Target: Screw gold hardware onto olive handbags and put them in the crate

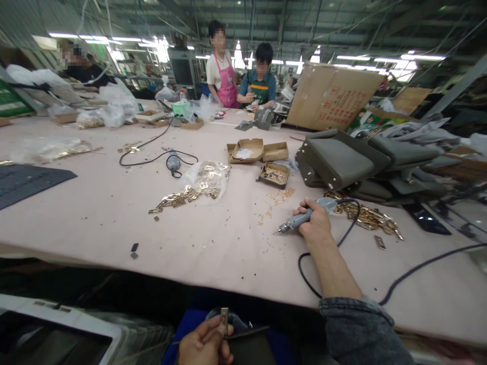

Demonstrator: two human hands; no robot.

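1. The right hand (315, 224) clasps a grey electric screwdriver (299, 220) at the right of the worktop (198, 238) (tip pointing left).
2. The left hand (205, 343), nearest, pinches a metal plate (224, 318) between its fingers.

Our counter (213, 243): fittings (178, 197) mid-left, bags (338, 157) on the right.
We see a driver (174, 162) behind the fittings, a parts box (271, 175) to their right, a carton (331, 96) behind the bags; our right hand (315, 223), before them, holds a second driver (299, 220), our left hand (205, 347) a plate (224, 317) on our side of the counter's edge.
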